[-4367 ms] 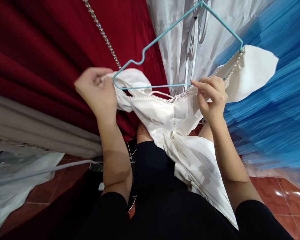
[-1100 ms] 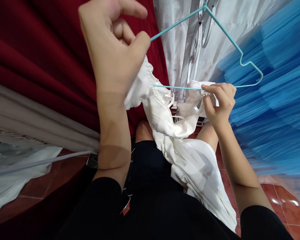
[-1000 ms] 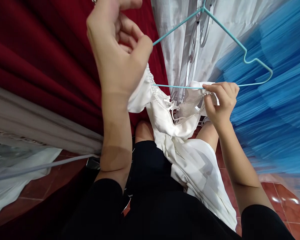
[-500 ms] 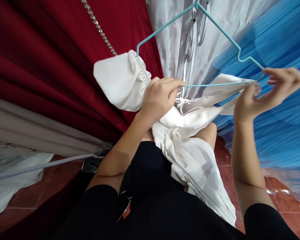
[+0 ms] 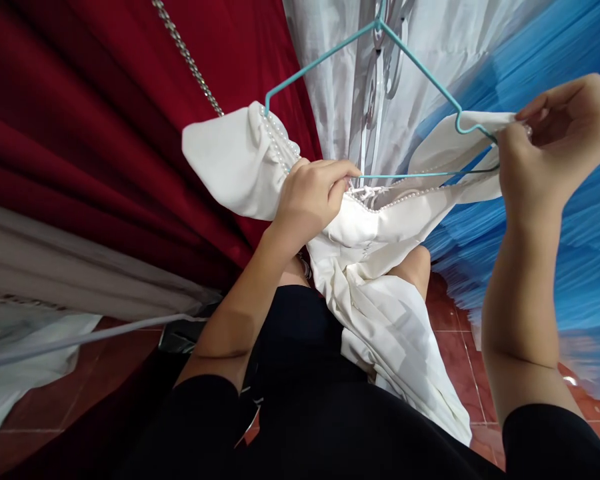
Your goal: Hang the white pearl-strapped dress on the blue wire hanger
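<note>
A white dress [image 5: 353,230] with pearl trim drapes over my lap, its skirt falling towards the floor. Its left sleeve sits over the left shoulder of a light-blue wire hanger [image 5: 320,60]. My left hand [image 5: 313,197] is closed around the hanger's bottom bar and the dress's neckline beside that sleeve. At the right, my right hand [image 5: 555,133] pinches the pearl-edged top of the other sleeve [image 5: 440,143], pulling it out near the hanger's right end. That end is partly hidden by the hand and cloth.
Red fabric [image 5: 105,133] hangs at the left, with a beaded chain [image 5: 190,60] in front of it. White cloth [image 5: 325,67] and white hangers [image 5: 373,107] are behind. Blue tulle [image 5: 530,267] fills the right side. Red tiles [image 5: 450,333] cover the floor.
My right hand has moved up and outward, drawing the right sleeve up beside the hanger's end. The hanger has shifted slightly left and down; my left hand keeps its hold.
</note>
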`<state>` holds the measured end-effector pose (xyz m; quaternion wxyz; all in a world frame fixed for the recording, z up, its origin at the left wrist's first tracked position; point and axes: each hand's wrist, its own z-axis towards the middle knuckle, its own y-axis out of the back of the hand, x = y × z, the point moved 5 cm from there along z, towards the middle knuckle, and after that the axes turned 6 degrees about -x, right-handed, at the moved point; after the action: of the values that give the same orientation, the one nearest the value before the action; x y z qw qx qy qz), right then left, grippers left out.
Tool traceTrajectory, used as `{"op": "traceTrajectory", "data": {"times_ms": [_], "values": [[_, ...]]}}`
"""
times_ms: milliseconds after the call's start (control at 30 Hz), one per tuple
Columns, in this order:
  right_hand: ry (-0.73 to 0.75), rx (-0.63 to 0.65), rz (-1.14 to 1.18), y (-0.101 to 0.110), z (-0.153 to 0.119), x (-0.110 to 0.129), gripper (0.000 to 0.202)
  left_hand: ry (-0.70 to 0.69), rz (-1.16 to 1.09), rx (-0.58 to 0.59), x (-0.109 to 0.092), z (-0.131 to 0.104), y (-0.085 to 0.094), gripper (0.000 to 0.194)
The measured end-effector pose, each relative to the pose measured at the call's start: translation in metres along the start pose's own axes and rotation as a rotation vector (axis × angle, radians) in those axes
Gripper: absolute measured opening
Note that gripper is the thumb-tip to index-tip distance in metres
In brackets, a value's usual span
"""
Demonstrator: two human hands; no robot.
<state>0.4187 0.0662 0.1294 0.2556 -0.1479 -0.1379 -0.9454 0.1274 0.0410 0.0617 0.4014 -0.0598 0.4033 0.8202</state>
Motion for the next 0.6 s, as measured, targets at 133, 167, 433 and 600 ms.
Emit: {"op": "traceTrajectory", "data": {"times_ms": [133, 167, 433, 600], "values": [[-0.026, -0.028, 0.037, 0.014, -0.007, -0.001, 0.031, 0.027, 0.013, 0.032, 0.0, 0.0, 0.0, 0.03], [-0.017, -0.012, 0.04, 0.017, -0.006, 0.002, 0.03, 0.039, 0.01, 0.039, 0.0, 0.0, 0.0, 0.03], [-0.05, 0.129, 0.074, 0.027, -0.005, -0.001, 0.032, 0.067, -0.033, 0.062, 0.002, 0.003, 0.001, 0.029], [-0.091, 0.254, -0.034, 0.042, -0.011, 0.002, 0.029, 0.059, -0.046, 0.067, 0.004, 0.002, 0.005, 0.028]]}}
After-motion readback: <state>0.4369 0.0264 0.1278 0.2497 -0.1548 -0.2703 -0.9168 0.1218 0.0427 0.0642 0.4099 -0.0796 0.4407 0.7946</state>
